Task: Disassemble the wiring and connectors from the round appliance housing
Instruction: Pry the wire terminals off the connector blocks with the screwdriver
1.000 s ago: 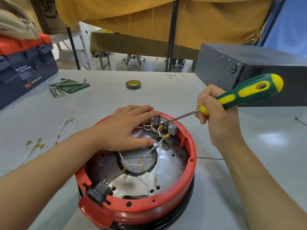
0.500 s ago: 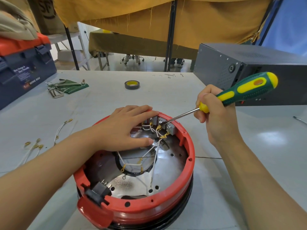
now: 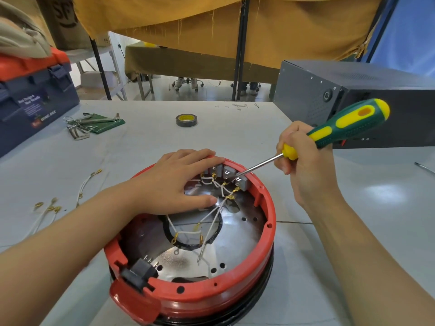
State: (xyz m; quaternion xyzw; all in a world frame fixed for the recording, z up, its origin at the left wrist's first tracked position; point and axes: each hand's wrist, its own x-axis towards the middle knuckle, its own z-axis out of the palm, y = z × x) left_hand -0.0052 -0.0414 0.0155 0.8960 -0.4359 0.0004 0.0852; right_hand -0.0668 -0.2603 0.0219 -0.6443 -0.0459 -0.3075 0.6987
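The round red appliance housing (image 3: 263,262) sits upside down on the table in front of me, its metal floor showing. White wires with brass terminals (image 3: 213,217) run from grey connector blocks (image 3: 229,172) on the far inner wall toward the central hole. My left hand (image 3: 174,184) lies flat over the far left rim, fingers straight, thumb inside. My right hand (image 3: 303,168) grips a green-and-yellow screwdriver (image 3: 346,124); its shaft slants down-left and the tip touches the rightmost grey block. A black plug socket (image 3: 141,272) is at the near rim.
Loose white wires with brass terminals (image 3: 51,208) lie on the table to the left. A blue and red toolbox (image 3: 35,95) and hex keys on a green pouch (image 3: 94,124) are far left. A tape roll (image 3: 186,120) sits ahead; a dark metal case (image 3: 353,90) stands at right.
The screwdriver tip has shifted slightly right, from the middle connector area to the rightmost grey block. My left hand has stayed on the rim.
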